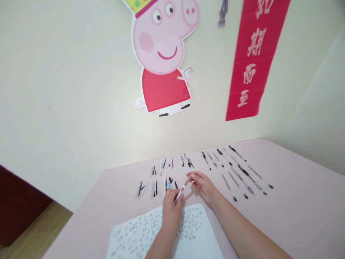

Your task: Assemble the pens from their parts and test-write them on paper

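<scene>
A: Hands first. Where are they?

B: Both over the pink table [296, 201], just past the far edge of a handwritten sheet [129, 235]. The left hand [171, 208] is nearer the body and the right hand [204, 185] is a little further out.

A: Holding anything?

B: One white pen [183, 187], shared between them. The left hand's fingers are closed round its lower end, and the right hand pinches the upper end with its fingertips. The pen slants up to the right and is lifted off the tabletop.

A: Is it capped?

B: I can't tell, it's too small. There's some red or pink near the middle and at the tip, maybe print.

A: What lies around them?

B: Beyond the right hand, a row of long pens [242, 172] is laid out side by side, reaching toward the wall. Beyond the left hand are shorter dark and clear pieces [156, 187] in small groups, possibly caps and refills. One bluish piece lies just beside the left hand's knuckles.

A: And the wall?

B: A cartoon pig cutout [164, 57] in a red dress, and a red banner [252, 61] with pale characters to its right.
</scene>
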The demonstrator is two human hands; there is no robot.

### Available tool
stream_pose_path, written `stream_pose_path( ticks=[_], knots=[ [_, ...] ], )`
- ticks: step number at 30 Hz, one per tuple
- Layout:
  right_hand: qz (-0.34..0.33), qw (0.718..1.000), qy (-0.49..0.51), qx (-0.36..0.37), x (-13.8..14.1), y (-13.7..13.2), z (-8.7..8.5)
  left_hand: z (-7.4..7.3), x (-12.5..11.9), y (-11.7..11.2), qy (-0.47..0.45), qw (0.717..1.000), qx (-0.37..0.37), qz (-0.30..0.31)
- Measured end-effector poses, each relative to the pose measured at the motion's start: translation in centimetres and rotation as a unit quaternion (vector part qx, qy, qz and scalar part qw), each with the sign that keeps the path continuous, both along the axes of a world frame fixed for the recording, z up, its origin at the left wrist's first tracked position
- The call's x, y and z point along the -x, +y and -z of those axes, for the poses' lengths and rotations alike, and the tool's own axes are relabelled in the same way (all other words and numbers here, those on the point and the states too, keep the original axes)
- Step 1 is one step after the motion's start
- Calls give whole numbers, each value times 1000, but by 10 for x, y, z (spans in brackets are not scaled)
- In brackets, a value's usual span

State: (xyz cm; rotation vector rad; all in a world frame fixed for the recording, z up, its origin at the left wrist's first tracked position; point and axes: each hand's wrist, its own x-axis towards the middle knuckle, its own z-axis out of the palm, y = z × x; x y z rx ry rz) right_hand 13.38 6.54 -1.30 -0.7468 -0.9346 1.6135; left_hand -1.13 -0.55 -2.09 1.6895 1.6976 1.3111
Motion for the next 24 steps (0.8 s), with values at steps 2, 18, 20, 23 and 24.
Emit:
stream_pose_path(
  ticks=[2,18,20,23,24],
  knots=[
    [6,1000,-5,4,0,1,2,1,0,0,2,1000,-4,0],
    [-11,1000,8,-3,0,-1,0,4,2,2,11,1000,-7,0],
    [-21,1000,17,2,0,-1,-1,4,2,2,9,1000,-5,2],
    [-42,998,36,9,1,0,-2,5,2,2,9,1000,-4,1],
    [-43,998,39,10,1,0,-2,5,2,2,10,1000,-5,2]
  ],
)
